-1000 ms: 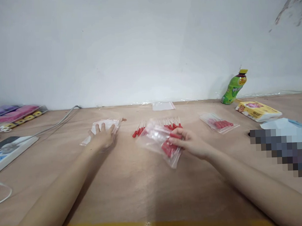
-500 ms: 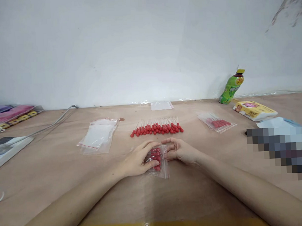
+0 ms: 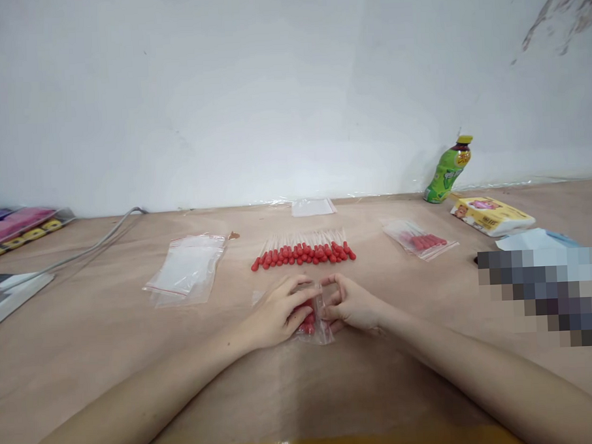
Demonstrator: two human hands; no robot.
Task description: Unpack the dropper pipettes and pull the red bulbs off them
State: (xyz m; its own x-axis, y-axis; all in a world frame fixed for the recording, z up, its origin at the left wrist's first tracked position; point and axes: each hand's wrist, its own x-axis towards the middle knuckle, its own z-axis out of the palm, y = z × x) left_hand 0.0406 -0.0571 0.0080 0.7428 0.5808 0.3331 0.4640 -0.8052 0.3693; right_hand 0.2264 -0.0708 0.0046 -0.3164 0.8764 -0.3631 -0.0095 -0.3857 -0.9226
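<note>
My left hand (image 3: 275,314) has left the translucent plastic bags (image 3: 185,269) and holds the clear plastic bag of red pieces (image 3: 320,330), nearer me than the red-headed pale sticks (image 3: 304,253); my right hand (image 3: 351,303) pinches its edge.

2 bare hands: left hand (image 3: 273,316), right hand (image 3: 356,304). Fingers (image 3: 302,296) slim. Wrists (image 3: 385,313) bare, narrow. 2 forearms, left forearm (image 3: 151,387) and right forearm (image 3: 479,361), bare along full visible length, smooth, slender near wrist, widening steadily toward lower edge of view. 1 marking: small round mole (image 3: 229,343) on left forearm, near wrist. Fingernail detail too small to tell.
</note>
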